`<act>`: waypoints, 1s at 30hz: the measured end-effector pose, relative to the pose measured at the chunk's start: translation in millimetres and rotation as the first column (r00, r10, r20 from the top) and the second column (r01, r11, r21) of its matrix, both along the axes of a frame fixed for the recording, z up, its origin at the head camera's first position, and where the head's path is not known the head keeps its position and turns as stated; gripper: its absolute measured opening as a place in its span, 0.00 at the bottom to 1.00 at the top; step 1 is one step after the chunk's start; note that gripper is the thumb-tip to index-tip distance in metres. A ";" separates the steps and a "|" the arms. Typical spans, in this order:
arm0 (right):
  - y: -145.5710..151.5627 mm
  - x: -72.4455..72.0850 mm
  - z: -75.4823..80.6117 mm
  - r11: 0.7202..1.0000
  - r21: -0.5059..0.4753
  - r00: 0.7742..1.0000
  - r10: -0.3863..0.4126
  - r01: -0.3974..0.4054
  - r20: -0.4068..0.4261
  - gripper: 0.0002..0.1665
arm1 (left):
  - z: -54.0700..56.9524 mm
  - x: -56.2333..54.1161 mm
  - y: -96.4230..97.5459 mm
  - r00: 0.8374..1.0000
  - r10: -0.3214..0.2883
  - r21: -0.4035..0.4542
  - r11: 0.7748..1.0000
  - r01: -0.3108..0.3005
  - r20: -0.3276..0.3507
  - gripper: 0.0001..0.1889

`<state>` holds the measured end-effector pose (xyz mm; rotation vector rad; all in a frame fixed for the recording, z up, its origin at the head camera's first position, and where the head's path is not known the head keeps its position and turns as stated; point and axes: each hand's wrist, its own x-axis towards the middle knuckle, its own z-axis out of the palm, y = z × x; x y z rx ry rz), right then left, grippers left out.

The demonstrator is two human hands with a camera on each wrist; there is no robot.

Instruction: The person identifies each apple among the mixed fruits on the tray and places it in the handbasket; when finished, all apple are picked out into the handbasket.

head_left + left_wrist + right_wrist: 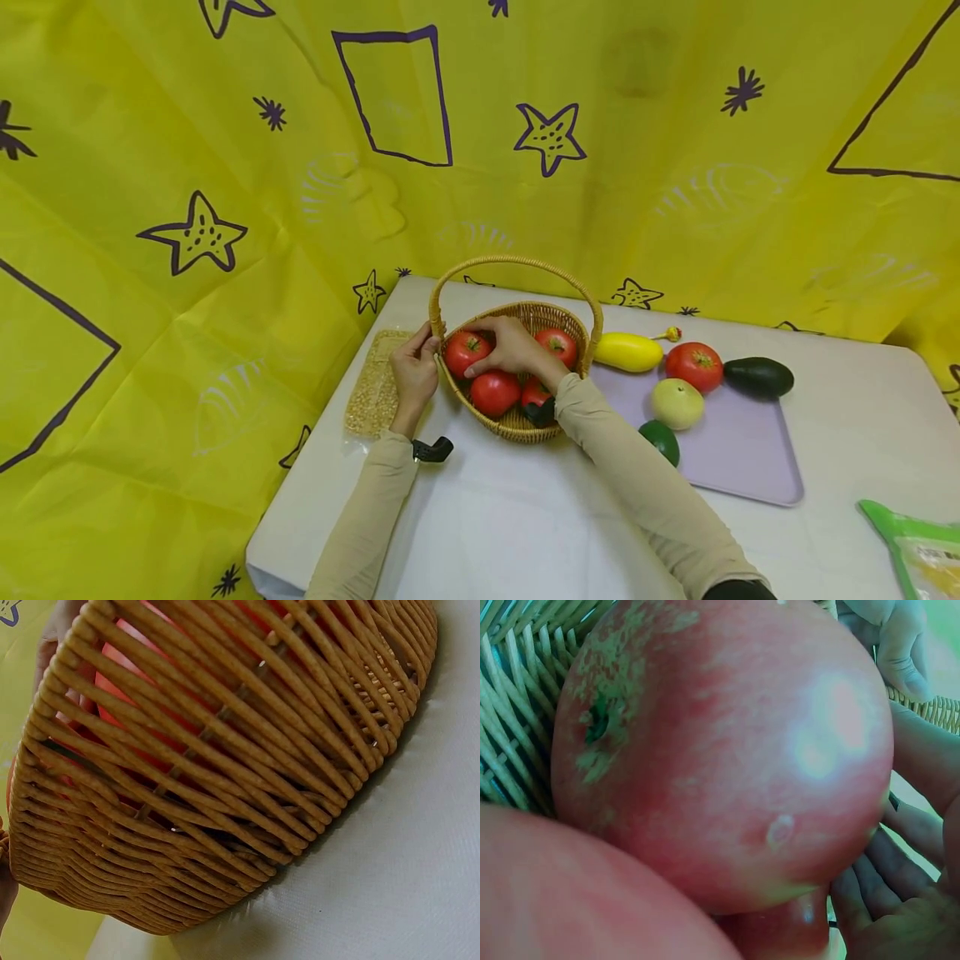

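A wicker basket (517,433) with a tall arched handle (517,260) stands on the table, holding several red tomatoes. My left hand (416,375) pinches its left side where the handle meets the rim. Inside the basket, my right hand (513,346) grips the leftmost tomato (459,358), thumb on the near side and fingers over the far side. Beside it lie a front tomato (495,395) and a back tomato (557,343). One large tomato (727,750) fills the right wrist view. Woven basket wall (210,750) covers most of the left wrist view.
Right of the basket, a lilac tray (742,458) bears a yellow vegetable (628,352), a tomato (693,367), a pale round fruit (677,404) and dark green produce (759,378). A bag of grains (373,392) lies left. A green-edged packet (915,550) sits at the right edge.
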<state>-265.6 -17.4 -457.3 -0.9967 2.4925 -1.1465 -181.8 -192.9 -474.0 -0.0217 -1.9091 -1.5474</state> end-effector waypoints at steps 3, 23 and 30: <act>-0.5 0.1 0.5 1.000 -0.010 1.000 0.013 -0.013 0.001 0.48 | 0.0 0.9 0.0 1.000 0.006 -0.012 1.000 -0.006 -0.002 0.16; -4.6 2.3 6.8 0.995 0.080 0.998 0.054 -0.053 -0.021 0.48 | 1.4 0.8 0.1 1.000 0.021 -0.022 1.000 -0.021 0.008 0.16; 9.7 7.3 10.2 0.998 -0.013 0.998 0.063 -0.064 -0.026 0.44 | -0.2 0.6 0.2 1.000 0.021 -0.027 0.999 -0.021 0.008 0.15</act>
